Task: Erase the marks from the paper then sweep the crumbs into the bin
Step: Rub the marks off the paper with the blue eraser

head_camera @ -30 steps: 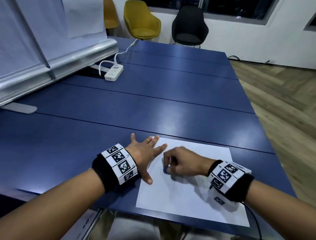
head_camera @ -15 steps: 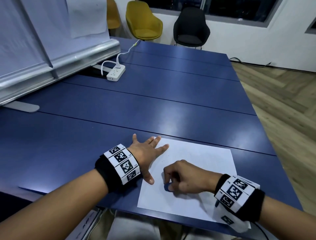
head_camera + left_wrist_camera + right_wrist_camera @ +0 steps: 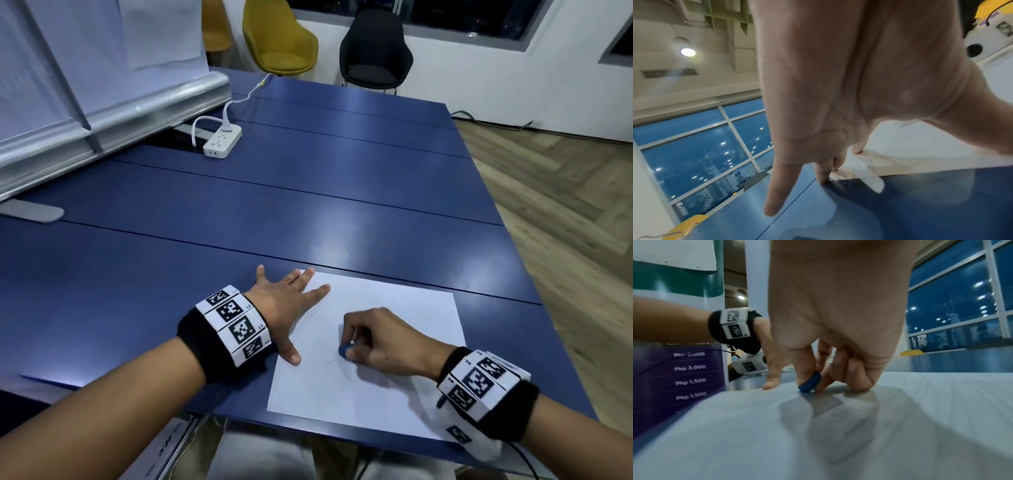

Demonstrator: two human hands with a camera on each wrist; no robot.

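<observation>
A white sheet of paper (image 3: 394, 315) lies at the near edge of the blue table (image 3: 308, 219). My right hand (image 3: 373, 339) pinches a small blue eraser (image 3: 344, 350) between thumb and fingers and presses it on the sheet; the same eraser (image 3: 810, 382) shows under the thumb in the right wrist view. My left hand (image 3: 291, 301) lies flat with spread fingers on the paper's (image 3: 920, 146) left edge, holding it down. Tiny dark crumbs (image 3: 325, 318) dot the paper between the hands. No bin is in view.
A white power strip (image 3: 222, 141) with its cable sits at the far left of the table, beside a rolled banner stand (image 3: 113, 113). Yellow chair (image 3: 281, 41) and black chair (image 3: 375, 51) stand beyond the far edge. Wooden floor (image 3: 565, 205) lies to the right.
My right hand has slid the eraser down the sheet toward me and a little back to the right. The left hand stays flat on the paper's left edge.
</observation>
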